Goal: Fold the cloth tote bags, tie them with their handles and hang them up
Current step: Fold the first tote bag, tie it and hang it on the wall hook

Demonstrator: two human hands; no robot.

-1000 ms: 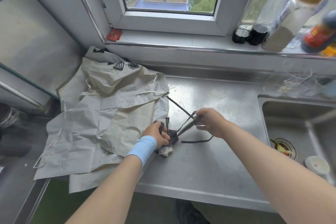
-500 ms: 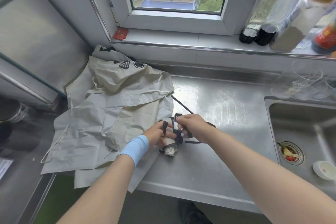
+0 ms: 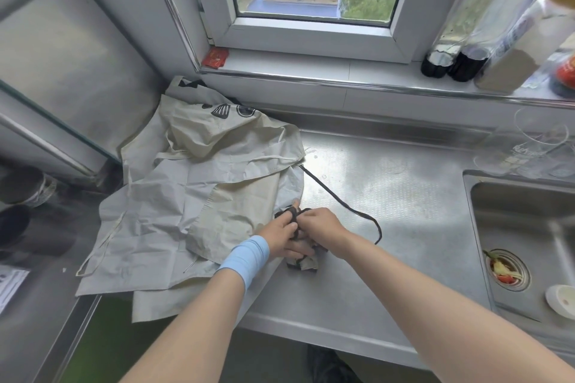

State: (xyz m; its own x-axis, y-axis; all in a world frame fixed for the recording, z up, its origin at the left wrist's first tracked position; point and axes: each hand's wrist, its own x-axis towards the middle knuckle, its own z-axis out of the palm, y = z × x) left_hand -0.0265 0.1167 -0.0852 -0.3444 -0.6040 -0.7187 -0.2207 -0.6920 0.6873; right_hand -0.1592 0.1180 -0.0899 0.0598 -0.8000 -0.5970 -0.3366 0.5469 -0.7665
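A small folded cream tote bundle (image 3: 303,264) lies on the steel counter (image 3: 389,196), wound with its black handle (image 3: 339,200). My left hand (image 3: 284,235) holds the bundle, with the strap looped over a raised finger. My right hand (image 3: 323,227) pinches the black strap right above the bundle, touching the left hand. The strap's loose length trails back toward the pile and curls to the right. A pile of unfolded cream tote bags (image 3: 199,196) lies to the left, one with black prints near the wall.
A sink (image 3: 529,227) with food scraps in its drain and a small white dish sits at the right. Glasses (image 3: 529,146) stand behind it. Several bottles (image 3: 466,40) line the window sill. The counter's front edge runs just below my wrists.
My right hand came back from the right to the bundle and met the left hand. The taut strap it held now lies slack on the counter.
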